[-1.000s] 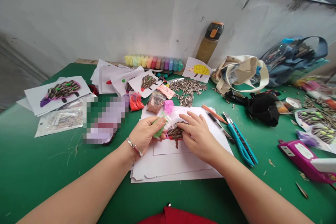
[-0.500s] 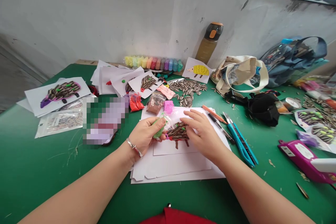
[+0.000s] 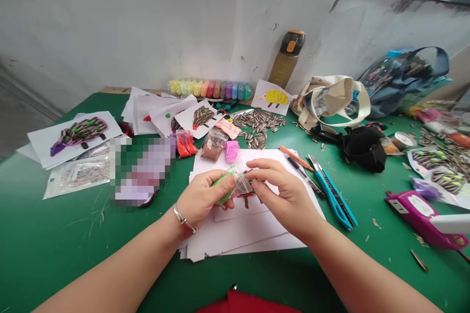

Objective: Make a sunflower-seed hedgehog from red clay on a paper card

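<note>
My left hand (image 3: pixel 209 188) is closed around a small clear plastic bag of green modelling clay (image 3: pixel 230 176), thumb on top. Bent fingers of my right hand (image 3: pixel 277 188) meet the clear end of the same bag, thumb hidden behind them. Beneath both hands lies a hedgehog picture (image 3: pixel 246 201) with sunflower seeds for spines, mostly covered now. It rests on a stack of white paper (image 3: pixel 242 237). Just beyond the bag are a pink lump of clay (image 3: pixel 231 151) and a bag of brown clay (image 3: pixel 214 145).
Right of the paper lie a blue utility knife (image 3: pixel 332 193), a pen (image 3: pixel 304 176) and an orange stick (image 3: pixel 296 158). Loose sunflower seeds (image 3: pixel 259 122) are heaped behind. A bottle (image 3: pixel 286 61) stands by the wall. A magenta glue gun (image 3: pixel 422 220) lies right, finished seed pictures (image 3: pixel 82 134) left.
My right hand has moved left onto the bag's clear end, which now stretches between both hands. The hedgehog picture is more covered. The whole view has shifted slightly.
</note>
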Tool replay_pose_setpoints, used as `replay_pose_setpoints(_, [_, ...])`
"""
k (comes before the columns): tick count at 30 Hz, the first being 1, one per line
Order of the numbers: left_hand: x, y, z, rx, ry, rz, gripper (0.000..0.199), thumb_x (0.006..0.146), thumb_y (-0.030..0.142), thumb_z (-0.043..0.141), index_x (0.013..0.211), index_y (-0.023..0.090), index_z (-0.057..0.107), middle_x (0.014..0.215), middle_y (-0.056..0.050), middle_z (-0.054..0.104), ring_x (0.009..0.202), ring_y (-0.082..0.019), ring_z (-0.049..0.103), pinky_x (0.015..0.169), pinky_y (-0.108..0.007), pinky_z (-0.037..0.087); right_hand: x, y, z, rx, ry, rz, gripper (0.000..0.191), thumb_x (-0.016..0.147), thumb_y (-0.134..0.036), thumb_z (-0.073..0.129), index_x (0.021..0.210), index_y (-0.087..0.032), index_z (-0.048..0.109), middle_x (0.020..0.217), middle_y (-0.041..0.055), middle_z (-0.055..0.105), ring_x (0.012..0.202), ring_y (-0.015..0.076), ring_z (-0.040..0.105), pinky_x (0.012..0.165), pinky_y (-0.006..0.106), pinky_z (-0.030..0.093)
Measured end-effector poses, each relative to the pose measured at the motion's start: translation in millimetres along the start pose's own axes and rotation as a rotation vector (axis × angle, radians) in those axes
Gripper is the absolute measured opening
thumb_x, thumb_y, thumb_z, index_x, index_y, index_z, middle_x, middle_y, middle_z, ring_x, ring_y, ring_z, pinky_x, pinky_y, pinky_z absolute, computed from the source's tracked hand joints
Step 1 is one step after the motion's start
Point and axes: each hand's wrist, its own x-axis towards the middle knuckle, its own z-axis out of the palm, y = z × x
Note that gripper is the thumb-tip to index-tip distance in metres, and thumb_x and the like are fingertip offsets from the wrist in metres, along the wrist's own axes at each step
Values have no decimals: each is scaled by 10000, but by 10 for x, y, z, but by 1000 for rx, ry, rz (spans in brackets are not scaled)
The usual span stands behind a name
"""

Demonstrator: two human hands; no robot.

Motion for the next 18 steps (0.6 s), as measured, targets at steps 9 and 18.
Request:
replay_pose_setpoints(9, [-10, 11, 46, 32, -19, 1, 406, 784, 536, 683, 738, 139, 609, 654, 18, 574, 529, -94, 555, 521, -213, 469, -19, -27, 24, -38, -21, 1, 108, 874, -184, 576, 885, -228, 674, 1103, 67, 669, 1103, 209, 585, 932, 370, 485])
replay_pose_setpoints(18, [-24, 41, 100, 121, 11, 6, 419, 748, 537, 697, 670, 139, 591, 661, 22, 530, 548, -98, 527, 534, -233, 494, -44, 15, 56, -74, -59, 26, 100, 868, -169, 556, 912, -227, 623, 1061, 55, 653, 1064, 206, 566, 912, 386, 476])
